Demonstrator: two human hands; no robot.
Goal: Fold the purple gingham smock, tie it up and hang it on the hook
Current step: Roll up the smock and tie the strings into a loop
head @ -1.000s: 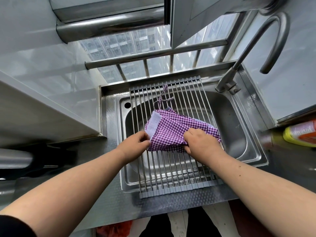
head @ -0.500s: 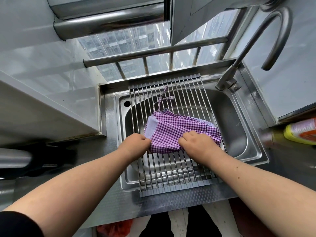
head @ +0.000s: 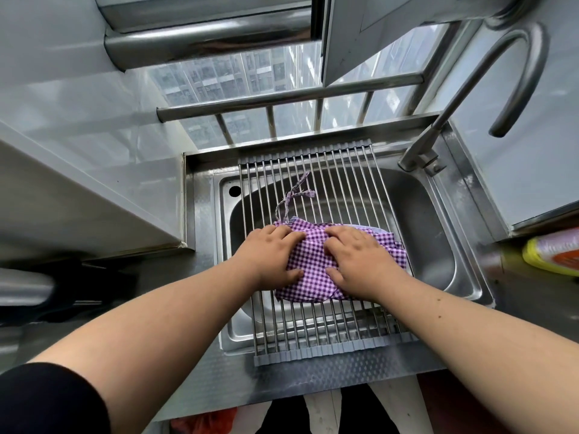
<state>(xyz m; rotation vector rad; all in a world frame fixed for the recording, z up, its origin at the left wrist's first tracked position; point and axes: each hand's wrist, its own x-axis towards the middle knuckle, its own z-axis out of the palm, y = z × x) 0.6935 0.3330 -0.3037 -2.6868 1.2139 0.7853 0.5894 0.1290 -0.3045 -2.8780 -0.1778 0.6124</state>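
The purple gingham smock (head: 310,270) lies folded into a small bundle on the roll-up rack (head: 316,336) across the sink. Its thin tie strings (head: 294,195) trail away from it over the rack bars toward the window. My left hand (head: 269,255) lies flat on the bundle's left part with fingers stretched out. My right hand (head: 360,261) presses flat on its right part, fingers spread. A pale lining edge (head: 372,228) shows just beyond my right hand. No hook is visible.
The steel sink (head: 438,258) sits under the rack, with a tall curved tap (head: 470,89) at the back right. Window bars (head: 282,98) run behind it. A yellow bottle (head: 554,253) lies on the right counter. A white cabinet (head: 78,189) stands left.
The left flap with the white lining has been folded over onto the bundle. Both hands went from gripping the near edge to lying flat on top of the smock.
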